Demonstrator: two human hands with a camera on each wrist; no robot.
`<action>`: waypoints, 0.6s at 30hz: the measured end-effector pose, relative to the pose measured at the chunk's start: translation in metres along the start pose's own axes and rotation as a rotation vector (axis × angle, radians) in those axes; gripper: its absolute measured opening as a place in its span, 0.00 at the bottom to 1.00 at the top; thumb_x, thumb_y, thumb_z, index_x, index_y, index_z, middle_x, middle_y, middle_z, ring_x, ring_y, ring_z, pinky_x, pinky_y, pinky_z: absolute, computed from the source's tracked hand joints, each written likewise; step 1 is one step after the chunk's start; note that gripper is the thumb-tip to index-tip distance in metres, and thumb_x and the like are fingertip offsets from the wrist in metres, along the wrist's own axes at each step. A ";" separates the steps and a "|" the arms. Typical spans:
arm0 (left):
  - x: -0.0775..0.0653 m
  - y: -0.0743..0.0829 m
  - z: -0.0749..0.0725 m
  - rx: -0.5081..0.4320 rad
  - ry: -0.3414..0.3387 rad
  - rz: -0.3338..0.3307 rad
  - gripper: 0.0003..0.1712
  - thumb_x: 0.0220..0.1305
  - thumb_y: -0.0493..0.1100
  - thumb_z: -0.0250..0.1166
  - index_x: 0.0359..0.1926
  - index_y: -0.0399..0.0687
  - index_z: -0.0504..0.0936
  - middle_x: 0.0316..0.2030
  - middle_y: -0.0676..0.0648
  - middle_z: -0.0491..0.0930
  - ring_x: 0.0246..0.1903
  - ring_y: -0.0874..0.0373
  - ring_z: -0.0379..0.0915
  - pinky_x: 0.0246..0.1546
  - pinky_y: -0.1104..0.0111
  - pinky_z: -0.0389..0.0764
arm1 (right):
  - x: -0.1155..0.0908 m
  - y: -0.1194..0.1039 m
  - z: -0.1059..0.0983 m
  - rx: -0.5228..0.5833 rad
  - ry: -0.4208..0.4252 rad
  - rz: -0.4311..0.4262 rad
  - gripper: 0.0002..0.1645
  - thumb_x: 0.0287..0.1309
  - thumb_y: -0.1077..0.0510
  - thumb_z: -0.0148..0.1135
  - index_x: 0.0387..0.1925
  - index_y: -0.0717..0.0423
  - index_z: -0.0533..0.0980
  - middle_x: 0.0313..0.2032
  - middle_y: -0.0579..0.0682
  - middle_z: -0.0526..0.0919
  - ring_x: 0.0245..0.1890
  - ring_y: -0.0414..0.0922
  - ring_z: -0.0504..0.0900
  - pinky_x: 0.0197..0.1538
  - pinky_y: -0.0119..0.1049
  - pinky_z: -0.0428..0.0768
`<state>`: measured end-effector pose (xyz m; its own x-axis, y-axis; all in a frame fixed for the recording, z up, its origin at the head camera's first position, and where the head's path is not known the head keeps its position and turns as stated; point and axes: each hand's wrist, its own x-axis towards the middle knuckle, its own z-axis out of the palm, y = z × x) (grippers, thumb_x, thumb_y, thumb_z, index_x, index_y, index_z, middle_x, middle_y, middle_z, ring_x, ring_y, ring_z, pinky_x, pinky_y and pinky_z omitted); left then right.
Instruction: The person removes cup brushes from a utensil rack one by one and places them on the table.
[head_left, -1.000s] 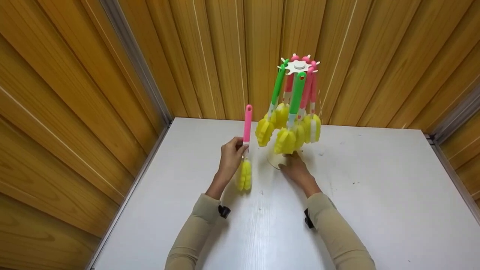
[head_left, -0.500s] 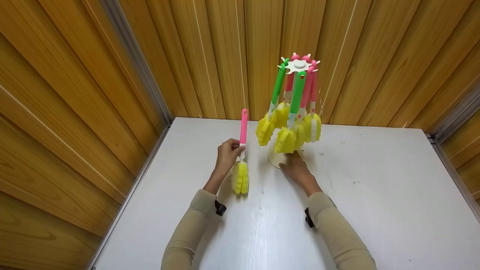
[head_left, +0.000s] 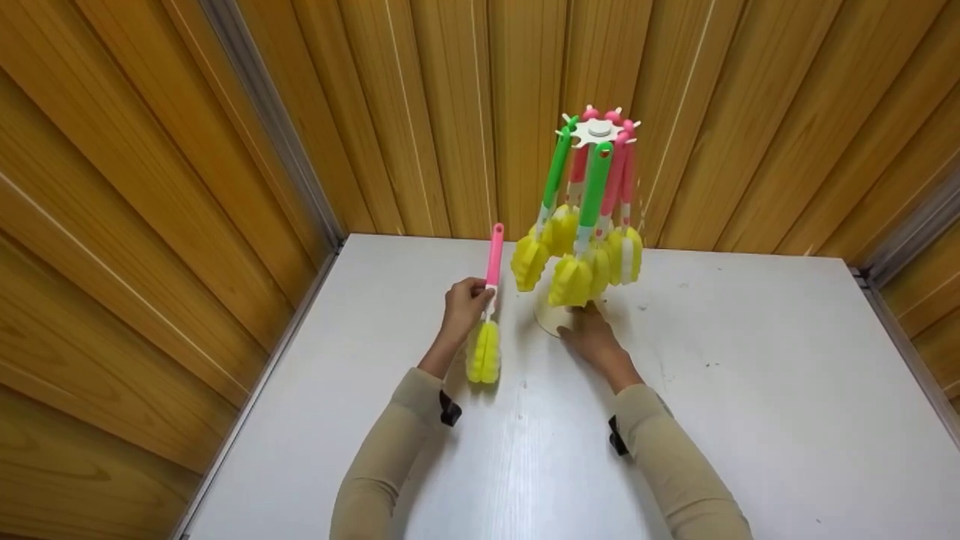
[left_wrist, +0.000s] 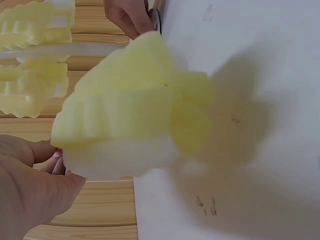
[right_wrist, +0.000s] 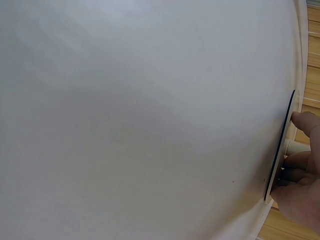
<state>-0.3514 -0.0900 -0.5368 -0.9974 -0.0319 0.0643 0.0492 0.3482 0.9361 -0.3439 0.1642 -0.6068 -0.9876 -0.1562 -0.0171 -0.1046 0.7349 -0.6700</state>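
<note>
My left hand [head_left: 465,309] pinches a sponge bottle brush [head_left: 484,352] by the pale lower part of its pink handle. Its yellow and white sponge head hangs down over the table; in the left wrist view the sponge [left_wrist: 120,115] fills the middle, with a shadow beside it. To the right stands a white rotating rack [head_left: 598,133], hung with several like brushes on green or pink handles. My right hand [head_left: 592,337] grips the rack low down, thumb and fingers on its round base [right_wrist: 281,145] around the post. Hanging sponges partly hide those fingers in the head view.
The white table [head_left: 750,375] carries a few small dark specks. Wood-plank walls [head_left: 525,75] close off the back and both sides, with metal strips along the corners.
My left hand shifts slightly left with the brush, then back right; the handle's top sits lower and leans a little more to the right. The right hand and rack stay put.
</note>
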 end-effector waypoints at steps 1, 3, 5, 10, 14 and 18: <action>0.001 -0.001 0.001 -0.006 -0.003 -0.010 0.12 0.71 0.34 0.63 0.50 0.30 0.83 0.36 0.41 0.83 0.31 0.60 0.74 0.30 0.74 0.75 | 0.000 0.000 0.000 -0.001 0.001 0.001 0.37 0.71 0.56 0.60 0.73 0.62 0.57 0.72 0.61 0.61 0.71 0.57 0.63 0.74 0.53 0.60; 0.002 -0.003 0.003 -0.015 -0.016 -0.034 0.12 0.71 0.34 0.62 0.51 0.30 0.82 0.36 0.42 0.82 0.32 0.59 0.73 0.31 0.74 0.75 | 0.000 -0.001 0.000 -0.002 0.004 0.001 0.38 0.71 0.56 0.61 0.75 0.62 0.56 0.73 0.61 0.61 0.72 0.57 0.62 0.74 0.53 0.59; 0.004 -0.005 0.005 -0.022 -0.024 -0.060 0.13 0.71 0.33 0.61 0.52 0.29 0.82 0.37 0.41 0.82 0.34 0.59 0.72 0.32 0.73 0.75 | 0.000 -0.001 0.000 -0.004 0.006 -0.003 0.39 0.71 0.57 0.61 0.75 0.62 0.56 0.74 0.61 0.60 0.73 0.57 0.61 0.74 0.53 0.59; 0.010 -0.011 0.010 -0.048 -0.028 -0.138 0.16 0.68 0.30 0.59 0.55 0.27 0.80 0.44 0.36 0.83 0.39 0.56 0.75 0.40 0.69 0.79 | 0.001 -0.001 -0.001 -0.017 0.008 -0.023 0.39 0.70 0.57 0.61 0.75 0.65 0.57 0.75 0.62 0.58 0.74 0.58 0.59 0.74 0.53 0.59; 0.017 -0.014 0.017 -0.105 -0.021 -0.219 0.18 0.68 0.29 0.59 0.57 0.28 0.79 0.46 0.36 0.83 0.41 0.55 0.76 0.43 0.68 0.80 | 0.000 0.001 -0.001 -0.035 0.012 -0.046 0.38 0.70 0.57 0.61 0.74 0.68 0.58 0.76 0.65 0.56 0.74 0.61 0.58 0.74 0.54 0.59; 0.024 -0.015 0.023 -0.142 -0.021 -0.271 0.19 0.70 0.30 0.59 0.59 0.29 0.79 0.46 0.37 0.82 0.39 0.56 0.76 0.42 0.68 0.80 | 0.001 0.002 0.000 -0.029 0.010 -0.036 0.40 0.70 0.57 0.61 0.75 0.66 0.57 0.76 0.64 0.56 0.75 0.59 0.58 0.75 0.53 0.58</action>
<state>-0.3768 -0.0749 -0.5574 -0.9759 -0.0864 -0.2005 -0.2139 0.1953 0.9571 -0.3453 0.1653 -0.6079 -0.9842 -0.1765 0.0139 -0.1432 0.7475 -0.6487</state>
